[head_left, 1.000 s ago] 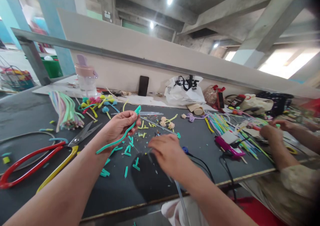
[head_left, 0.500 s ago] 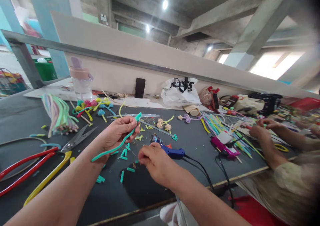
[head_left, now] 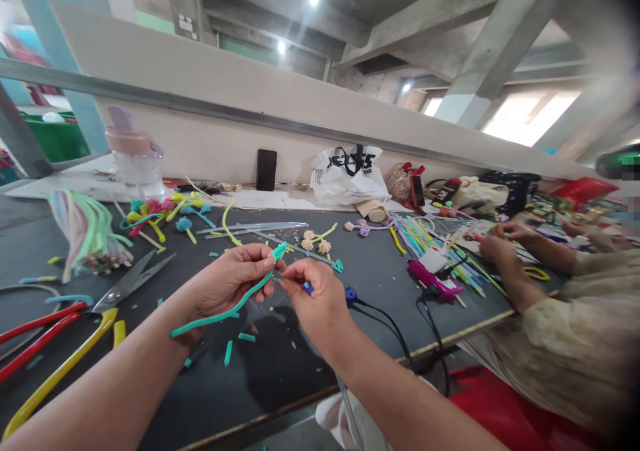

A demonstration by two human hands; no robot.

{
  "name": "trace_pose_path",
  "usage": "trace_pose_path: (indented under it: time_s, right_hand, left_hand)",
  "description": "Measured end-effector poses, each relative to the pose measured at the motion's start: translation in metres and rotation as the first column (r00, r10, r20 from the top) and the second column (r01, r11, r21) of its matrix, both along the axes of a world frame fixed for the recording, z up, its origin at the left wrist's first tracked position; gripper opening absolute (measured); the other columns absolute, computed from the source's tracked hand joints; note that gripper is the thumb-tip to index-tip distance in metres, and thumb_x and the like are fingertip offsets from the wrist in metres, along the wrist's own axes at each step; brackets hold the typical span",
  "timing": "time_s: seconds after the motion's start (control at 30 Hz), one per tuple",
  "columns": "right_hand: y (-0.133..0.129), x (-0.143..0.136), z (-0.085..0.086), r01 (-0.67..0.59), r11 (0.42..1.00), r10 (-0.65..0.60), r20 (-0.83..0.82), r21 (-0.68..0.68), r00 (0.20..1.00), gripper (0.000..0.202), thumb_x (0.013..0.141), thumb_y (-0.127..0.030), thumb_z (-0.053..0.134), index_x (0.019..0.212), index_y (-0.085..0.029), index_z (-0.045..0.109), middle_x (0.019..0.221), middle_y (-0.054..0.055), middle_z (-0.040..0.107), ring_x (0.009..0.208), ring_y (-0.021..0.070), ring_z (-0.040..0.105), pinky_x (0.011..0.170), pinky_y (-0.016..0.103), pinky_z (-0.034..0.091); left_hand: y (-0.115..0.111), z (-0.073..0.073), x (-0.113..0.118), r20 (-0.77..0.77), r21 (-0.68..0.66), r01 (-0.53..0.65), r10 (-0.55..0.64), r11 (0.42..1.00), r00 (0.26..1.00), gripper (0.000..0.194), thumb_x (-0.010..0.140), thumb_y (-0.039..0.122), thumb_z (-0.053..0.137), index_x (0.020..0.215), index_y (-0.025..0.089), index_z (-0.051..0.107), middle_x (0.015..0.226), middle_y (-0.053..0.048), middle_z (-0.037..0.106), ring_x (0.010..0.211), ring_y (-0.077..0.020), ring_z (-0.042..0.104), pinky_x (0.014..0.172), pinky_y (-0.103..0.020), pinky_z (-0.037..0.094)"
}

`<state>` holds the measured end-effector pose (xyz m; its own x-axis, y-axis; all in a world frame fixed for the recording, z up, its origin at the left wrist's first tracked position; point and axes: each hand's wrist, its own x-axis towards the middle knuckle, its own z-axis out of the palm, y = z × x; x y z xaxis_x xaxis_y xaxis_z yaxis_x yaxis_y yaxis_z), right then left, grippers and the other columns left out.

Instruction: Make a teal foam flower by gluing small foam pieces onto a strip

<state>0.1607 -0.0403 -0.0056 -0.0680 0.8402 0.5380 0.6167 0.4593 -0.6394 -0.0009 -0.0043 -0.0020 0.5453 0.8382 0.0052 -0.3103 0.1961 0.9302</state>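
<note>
Stem of teal fuzzy material (head_left: 245, 299) lies across the left hand (head_left: 233, 278), its folded top between thumb and fingers and its long tail running near and left over the wrist. The right hand (head_left: 320, 301) is narrow, its fingertips drawn together just beside the stem's upper part, to the right; I cannot tell whether they grip anything. On the dark table (head_left: 280, 384), 2 loose teal pieces (head_left: 229, 353) lie nearer than the stem. A blue-handled tool (head_left: 351, 296) is partly hidden behind the right hand. To the left, red-and-yellow scissors (head_left: 120, 288) lie with blades apart, with a pastel bundle (head_left: 93, 231) beyond them. Farther off stand a clear bottle (head_left: 135, 164) at left, 1 dark phone (head_left: 267, 170) and a white bag (head_left: 347, 176). At far right, another person's hands (head_left: 503, 241) are above the table.
</note>
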Motion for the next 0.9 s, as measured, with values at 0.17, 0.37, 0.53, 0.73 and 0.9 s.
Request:
trace_pose_path:
  time_s: [0.17,0.37,0.53,0.73,0.9]
  right_hand:
    - [0.005,-0.002,-0.002,-0.05,0.997,0.037,-0.193,-0.064,0.98,0.008,0.072,-0.019,0.06,0.064,-0.02,0.06,0.062,-0.002,0.062,0.059,0.0124,0.053,0.059,0.024,0.041]
    - [0.006,0.002,0.003,-0.287,0.93,0.099,-0.594,-0.231,0.798,0.009,0.067,-0.023,0.066,0.072,-0.019,0.059,0.066,-0.002,0.062,0.061,0.011,0.056,0.059,0.023,0.044]
    - [0.005,0.01,0.014,-0.311,0.899,0.056,-0.624,-0.308,0.78,0.01,0.066,-0.024,0.067,0.07,-0.018,0.06,0.057,-0.004,0.06,0.054,0.0095,0.055,0.052,0.021,0.041]
    - [0.002,0.016,0.019,-0.235,0.911,0.056,-0.464,-0.339,0.884,0.004,0.071,-0.021,0.061,0.071,-0.017,0.061,0.057,-0.003,0.059,0.053,0.0098,0.054,0.052,0.021,0.041]
    - [0.003,0.017,0.013,-0.242,0.952,0.144,-0.425,-0.186,0.894,0.019,0.076,-0.018,0.054,0.094,-0.021,0.049,0.065,-0.004,0.06,0.06,0.0121,0.059,0.061,0.026,0.047]
  left_hand:
    - [0.003,-0.004,0.002,0.066,-0.023,-0.042,0.044,0.999,0.997,0.01,0.072,0.018,0.069,0.074,0.012,0.061,0.069,-0.001,0.065,0.056,-0.0073,0.06,0.056,-0.015,0.049]
    - [0.002,-0.003,0.002,0.085,-0.022,-0.025,0.027,0.999,0.996,0.009,0.072,0.018,0.068,0.072,0.012,0.061,0.06,-0.001,0.065,0.058,-0.0084,0.06,0.058,-0.014,0.047]
    - [0.0,-0.003,0.003,0.043,-0.013,-0.019,0.02,1.0,0.999,0.009,0.072,0.018,0.068,0.072,0.012,0.062,0.068,-0.002,0.066,0.057,-0.0086,0.06,0.058,-0.018,0.048]
    - [-0.001,-0.003,0.004,-0.039,-0.012,0.004,-0.005,1.0,0.999,0.008,0.075,0.02,0.065,0.072,0.013,0.062,0.058,0.0,0.062,0.052,-0.0083,0.057,0.051,-0.017,0.045]
    - [-0.001,-0.003,0.005,-0.089,-0.003,0.004,-0.004,1.0,0.996,0.01,0.074,0.022,0.065,0.072,0.014,0.061,0.058,0.0,0.061,0.048,-0.0083,0.055,0.047,-0.018,0.044]
